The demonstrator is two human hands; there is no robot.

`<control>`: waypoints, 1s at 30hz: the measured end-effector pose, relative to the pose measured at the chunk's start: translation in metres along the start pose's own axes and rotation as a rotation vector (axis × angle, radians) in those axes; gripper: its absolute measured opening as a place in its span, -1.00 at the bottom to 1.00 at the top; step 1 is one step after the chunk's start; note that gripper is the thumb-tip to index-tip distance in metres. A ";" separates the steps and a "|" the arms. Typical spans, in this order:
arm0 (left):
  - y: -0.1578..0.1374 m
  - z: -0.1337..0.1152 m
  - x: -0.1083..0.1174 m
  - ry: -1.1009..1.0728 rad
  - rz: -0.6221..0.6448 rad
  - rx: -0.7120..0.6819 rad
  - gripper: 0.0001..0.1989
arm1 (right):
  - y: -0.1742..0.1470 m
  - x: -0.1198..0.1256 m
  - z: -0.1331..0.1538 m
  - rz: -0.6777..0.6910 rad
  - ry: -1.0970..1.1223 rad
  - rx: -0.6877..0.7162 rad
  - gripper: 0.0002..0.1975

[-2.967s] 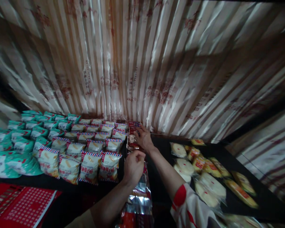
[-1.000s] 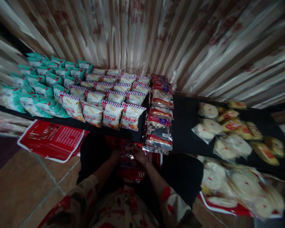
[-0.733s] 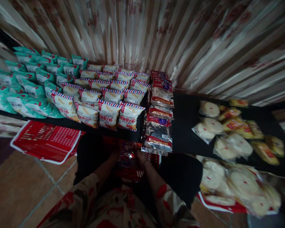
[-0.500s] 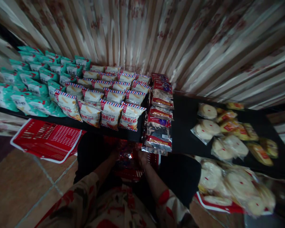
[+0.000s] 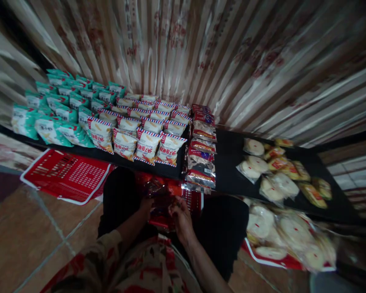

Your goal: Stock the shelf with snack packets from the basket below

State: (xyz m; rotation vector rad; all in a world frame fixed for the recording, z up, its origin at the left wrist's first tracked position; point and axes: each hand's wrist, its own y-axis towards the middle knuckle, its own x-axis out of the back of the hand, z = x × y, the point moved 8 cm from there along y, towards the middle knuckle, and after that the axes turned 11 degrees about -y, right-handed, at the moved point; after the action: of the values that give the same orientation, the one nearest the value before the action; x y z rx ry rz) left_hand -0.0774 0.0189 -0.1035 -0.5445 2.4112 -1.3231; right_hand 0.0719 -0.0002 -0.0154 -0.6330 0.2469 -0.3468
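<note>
Between my knees, my left hand (image 5: 145,206) and my right hand (image 5: 180,215) are closed on dark red shiny snack packets (image 5: 161,217), one hand at each side. How many packets they hold is too dark to tell. Below and beyond them, more red packets (image 5: 154,184) lie in a red basket (image 5: 195,200) partly under the table edge. Just above my right hand, a column of similar dark red packets (image 5: 201,165) lies overlapping on the black table (image 5: 227,162).
Rows of white chip bags (image 5: 148,144) and green bags (image 5: 50,129) stand to the left. Bagged round flatbreads (image 5: 258,165) and yellow packets (image 5: 312,195) lie on the right. Another red basket (image 5: 68,175) sits at left; a basket of flatbreads (image 5: 295,232) stands lower right.
Both hands have come up out of the basket toward me with dark red packets between them. My view has shifted slightly; the goods on the table stay in place.
</note>
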 end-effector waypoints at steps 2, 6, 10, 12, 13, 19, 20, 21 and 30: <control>-0.010 -0.005 0.003 -0.021 0.009 -0.018 -0.83 | -0.014 0.003 0.004 0.019 -0.003 -0.018 -0.45; -0.039 -0.031 0.009 -0.064 0.090 -0.122 -0.82 | -0.027 0.017 0.009 0.025 -0.087 -0.012 -0.56; -0.075 -0.067 0.019 -0.080 0.129 -0.285 -0.77 | -0.036 0.019 0.018 0.182 -0.471 0.127 -0.60; -0.095 -0.085 0.022 -0.057 0.147 -0.382 -0.78 | -0.045 0.014 0.029 0.242 -0.830 0.287 -0.66; -0.105 -0.093 0.022 -0.028 0.162 -0.442 -0.79 | -0.051 0.012 0.034 0.243 -1.018 0.370 -0.70; -0.166 -0.137 0.012 0.253 0.206 -0.838 -0.83 | -0.078 -0.007 0.074 0.193 -1.336 0.676 -0.56; -0.175 -0.140 0.009 0.274 0.228 -0.901 -0.83 | -0.082 -0.012 0.080 0.223 -1.286 0.725 -0.49; -0.183 -0.143 0.005 0.281 0.258 -0.955 -0.82 | -0.087 -0.017 0.084 0.256 -1.242 0.768 -0.41; -0.233 -0.132 -0.028 0.238 0.415 -0.933 -0.81 | -0.097 -0.017 0.071 0.090 -0.991 0.921 -0.08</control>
State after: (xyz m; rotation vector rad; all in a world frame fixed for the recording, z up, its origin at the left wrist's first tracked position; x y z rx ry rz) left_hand -0.0754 0.0127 0.1656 -0.0605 3.0284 -0.0409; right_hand 0.0569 -0.0286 0.1019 0.1697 -0.8040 -0.0060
